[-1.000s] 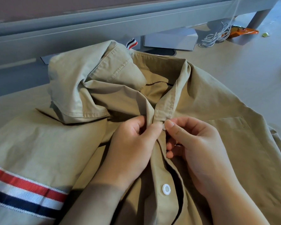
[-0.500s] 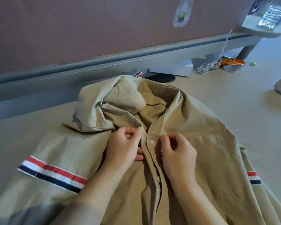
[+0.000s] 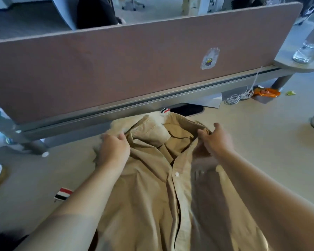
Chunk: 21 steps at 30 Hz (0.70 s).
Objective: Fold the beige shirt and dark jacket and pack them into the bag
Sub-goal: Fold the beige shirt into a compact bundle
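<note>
Over the head feed I saw the shirt [image 3: 152,196] lying front-up on the desk [image 3: 252,151], its collar toward the partition [image 3: 116,69] and its hem running off the bottom edge of the view. One white button [image 3: 176,174] showed just below the open neck, and under it the front edges gaped a little, dark between them. The left hand [image 3: 114,151] gripped the cloth on the left of the collar, fingers curled into a bunched fold. The right hand [image 3: 214,140] gripped the collar edge on the other side, thumb raised above the cloth; blur kept me from reading its fingers more finely. Both forearms stretched out over the shirt's body. A small red, white and navy tab [image 3: 165,110] stuck up at the back of the collar, and a band [image 3: 63,193] in the same colours showed on the desk just left of the left forearm. On the partition sat a pale sticker [image 3: 209,58]. A clear bottle [image 3: 312,46] stood on a shelf at the partition's right end. Below that, a coil of white cable [image 3: 237,96] lay beside an orange wrapper [image 3: 266,92] on the far side of the desk
</note>
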Tool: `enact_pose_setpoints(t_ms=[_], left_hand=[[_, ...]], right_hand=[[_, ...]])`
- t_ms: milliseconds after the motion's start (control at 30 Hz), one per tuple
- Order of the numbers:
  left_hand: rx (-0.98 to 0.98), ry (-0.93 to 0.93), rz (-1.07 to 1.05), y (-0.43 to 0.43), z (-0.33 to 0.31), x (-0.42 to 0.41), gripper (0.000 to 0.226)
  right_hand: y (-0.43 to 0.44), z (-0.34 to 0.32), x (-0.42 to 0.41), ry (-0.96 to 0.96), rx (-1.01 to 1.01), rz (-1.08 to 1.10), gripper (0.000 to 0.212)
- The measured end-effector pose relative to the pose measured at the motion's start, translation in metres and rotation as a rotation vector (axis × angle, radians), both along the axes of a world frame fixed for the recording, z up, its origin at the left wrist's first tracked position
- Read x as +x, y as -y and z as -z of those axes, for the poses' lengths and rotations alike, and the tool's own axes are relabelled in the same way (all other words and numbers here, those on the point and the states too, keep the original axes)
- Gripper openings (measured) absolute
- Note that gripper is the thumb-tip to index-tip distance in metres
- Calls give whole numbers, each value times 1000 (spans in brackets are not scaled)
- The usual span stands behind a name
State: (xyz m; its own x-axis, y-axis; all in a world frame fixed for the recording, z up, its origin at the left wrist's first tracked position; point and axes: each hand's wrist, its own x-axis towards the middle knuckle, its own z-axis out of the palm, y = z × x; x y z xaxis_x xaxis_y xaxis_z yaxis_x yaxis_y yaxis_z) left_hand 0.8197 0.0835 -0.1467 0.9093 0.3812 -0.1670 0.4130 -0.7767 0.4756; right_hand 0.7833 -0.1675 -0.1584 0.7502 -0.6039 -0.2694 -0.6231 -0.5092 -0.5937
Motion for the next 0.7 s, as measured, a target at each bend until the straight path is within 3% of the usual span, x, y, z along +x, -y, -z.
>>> enact_pose_setpoints(t_ms=[67, 167, 233, 300, 367, 433, 467, 500, 600, 700], left_hand=[[86, -116, 72, -2, 6, 10, 42], [193, -109, 168, -8, 6, 15, 41], [322, -14, 224, -16, 4, 14, 45], [235, 75, 280, -24, 5, 13, 53], [-159, -48, 147, -30, 0, 13, 59], [-527, -123, -41, -35, 1, 17, 46], [-591, -129, -84, -39, -1, 19, 36], [-603, -154, -87, -43, -1, 20, 31], [-560, -337, 98, -49, -9, 16, 57], [-436, -361, 349, -45, -13, 10, 38]], right_hand=[[-1, 1, 4, -60, 14, -107, 38], [-11, 0, -2, -83, -200, -295, 11], [-20, 4, -18, -101, -456, -502, 18], [-28, 10, -37, -51, -556, -721, 29], [-33, 10, -48, -51, -321, -674, 42], [-28, 4, -36, -127, 54, -361, 48], [-24, 1, -26, -142, 128, -240, 45], [-18, -2, -16, -177, 115, -187, 40], [-12, -11, 2, -382, 38, -348, 45], [-21, -5, 7, -484, 7, -487, 42]])
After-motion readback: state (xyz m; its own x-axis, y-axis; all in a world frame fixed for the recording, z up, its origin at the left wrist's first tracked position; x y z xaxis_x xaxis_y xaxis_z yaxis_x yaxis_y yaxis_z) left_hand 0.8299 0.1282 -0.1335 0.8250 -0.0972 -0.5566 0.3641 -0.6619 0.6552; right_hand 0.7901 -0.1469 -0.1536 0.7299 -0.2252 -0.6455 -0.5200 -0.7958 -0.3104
